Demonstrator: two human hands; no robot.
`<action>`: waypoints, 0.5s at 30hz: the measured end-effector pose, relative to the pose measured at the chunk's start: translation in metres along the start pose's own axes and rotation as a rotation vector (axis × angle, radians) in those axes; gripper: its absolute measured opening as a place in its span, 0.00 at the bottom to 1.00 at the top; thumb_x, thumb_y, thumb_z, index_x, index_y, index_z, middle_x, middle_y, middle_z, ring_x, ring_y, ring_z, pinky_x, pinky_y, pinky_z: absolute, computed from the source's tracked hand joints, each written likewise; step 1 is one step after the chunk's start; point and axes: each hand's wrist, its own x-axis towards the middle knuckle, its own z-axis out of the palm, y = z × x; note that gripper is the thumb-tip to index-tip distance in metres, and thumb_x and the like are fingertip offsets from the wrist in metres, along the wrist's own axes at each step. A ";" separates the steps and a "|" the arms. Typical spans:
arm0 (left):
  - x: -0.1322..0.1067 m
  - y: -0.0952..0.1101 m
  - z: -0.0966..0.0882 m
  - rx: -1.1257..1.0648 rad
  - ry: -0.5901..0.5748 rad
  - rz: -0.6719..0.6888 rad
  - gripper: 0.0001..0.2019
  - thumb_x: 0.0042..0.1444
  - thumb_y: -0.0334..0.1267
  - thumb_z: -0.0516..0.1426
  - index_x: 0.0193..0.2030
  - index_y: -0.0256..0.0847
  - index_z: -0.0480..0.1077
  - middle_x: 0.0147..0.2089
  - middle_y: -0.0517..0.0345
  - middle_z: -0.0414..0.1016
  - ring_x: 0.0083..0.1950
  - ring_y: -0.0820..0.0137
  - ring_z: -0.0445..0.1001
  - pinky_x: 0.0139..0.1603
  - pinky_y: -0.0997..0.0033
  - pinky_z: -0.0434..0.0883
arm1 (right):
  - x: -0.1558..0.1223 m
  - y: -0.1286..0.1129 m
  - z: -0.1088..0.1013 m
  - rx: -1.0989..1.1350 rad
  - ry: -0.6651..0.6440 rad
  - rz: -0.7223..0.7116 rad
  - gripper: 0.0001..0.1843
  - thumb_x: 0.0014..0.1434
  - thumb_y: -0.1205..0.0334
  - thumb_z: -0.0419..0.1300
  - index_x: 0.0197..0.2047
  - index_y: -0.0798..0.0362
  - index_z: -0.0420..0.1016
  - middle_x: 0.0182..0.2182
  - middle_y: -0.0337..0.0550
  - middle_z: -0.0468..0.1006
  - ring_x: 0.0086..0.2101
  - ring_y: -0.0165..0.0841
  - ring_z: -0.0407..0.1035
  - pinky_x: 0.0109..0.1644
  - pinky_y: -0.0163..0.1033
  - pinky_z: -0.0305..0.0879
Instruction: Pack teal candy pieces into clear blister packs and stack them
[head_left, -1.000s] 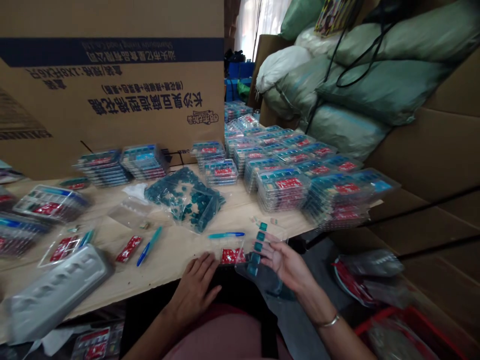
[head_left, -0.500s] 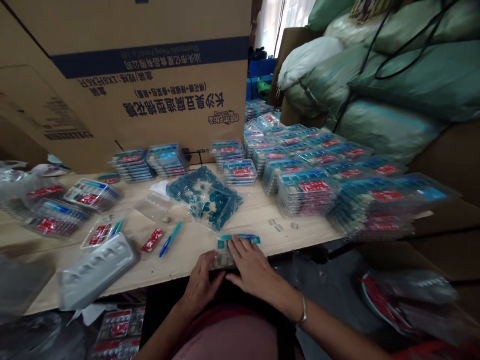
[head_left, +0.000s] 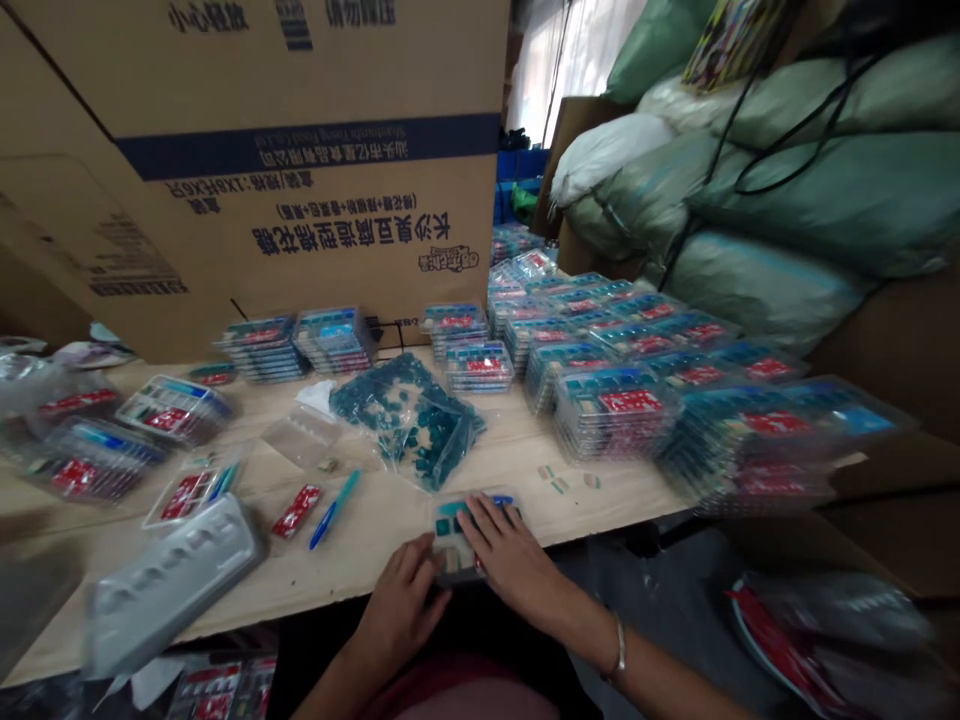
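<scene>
A shallow clear plastic case [head_left: 448, 556] with teal and beige pieces, a bit of red and a blue pen lies at the table's front edge. My right hand [head_left: 514, 565] rests flat across its right side, fingers stretched out, hiding part of the contents. At the case's lower left edge my left hand [head_left: 405, 592] has its fingers bent and its thumb below, pinching the rim. Behind the case is a clear bag of teal pieces [head_left: 390, 400]. To the left lie a teal and blue pen [head_left: 334, 512] and a red packet [head_left: 297, 511].
Stacks of filled cases [head_left: 611, 410] cover the right of the table, with two more stacks [head_left: 262, 350] by a large cardboard box [head_left: 315, 260]. An inverted moulded tray [head_left: 176, 580] sits front left. Several small beige slips [head_left: 559, 482] lie right of the bag. Bulging sacks [head_left: 765, 270] stand at right.
The view has tilted up, so everything sits lower in the picture. My right hand stays on the case. A lid-like clear sheen now shows over the pieces.
</scene>
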 end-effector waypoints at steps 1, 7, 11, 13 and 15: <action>-0.003 -0.001 -0.003 -0.005 -0.015 0.015 0.15 0.56 0.38 0.55 0.50 0.41 0.66 0.52 0.44 0.71 0.52 0.61 0.72 0.49 0.61 0.75 | -0.002 0.001 -0.002 -0.030 0.009 -0.021 0.32 0.58 0.68 0.55 0.65 0.59 0.55 0.64 0.59 0.56 0.62 0.49 0.52 0.60 0.56 0.55; -0.020 -0.027 -0.029 0.009 0.108 -0.114 0.20 0.57 0.41 0.55 0.56 0.44 0.62 0.52 0.49 0.72 0.51 0.62 0.74 0.46 0.65 0.77 | 0.007 0.025 -0.071 0.091 0.058 -0.073 0.28 0.58 0.70 0.52 0.62 0.55 0.61 0.56 0.50 0.71 0.53 0.36 0.67 0.56 0.40 0.64; -0.022 -0.030 -0.035 0.047 0.239 -0.166 0.15 0.58 0.37 0.52 0.53 0.45 0.65 0.47 0.53 0.75 0.46 0.64 0.77 0.40 0.69 0.78 | 0.078 0.074 -0.114 -0.058 0.372 0.010 0.26 0.61 0.72 0.47 0.62 0.52 0.61 0.59 0.49 0.66 0.58 0.38 0.59 0.60 0.46 0.58; -0.022 -0.022 -0.036 0.067 0.214 -0.142 0.13 0.58 0.37 0.53 0.50 0.44 0.67 0.45 0.53 0.76 0.44 0.65 0.77 0.40 0.70 0.77 | 0.125 0.105 -0.114 -0.108 0.443 0.054 0.26 0.61 0.71 0.48 0.62 0.52 0.61 0.61 0.50 0.64 0.59 0.40 0.58 0.60 0.49 0.56; -0.024 -0.016 -0.041 0.121 0.182 -0.126 0.10 0.57 0.36 0.54 0.46 0.43 0.68 0.43 0.53 0.76 0.43 0.66 0.76 0.41 0.68 0.76 | 0.164 0.134 -0.101 -0.125 0.390 0.154 0.25 0.60 0.66 0.53 0.61 0.54 0.63 0.59 0.54 0.65 0.57 0.45 0.60 0.58 0.52 0.58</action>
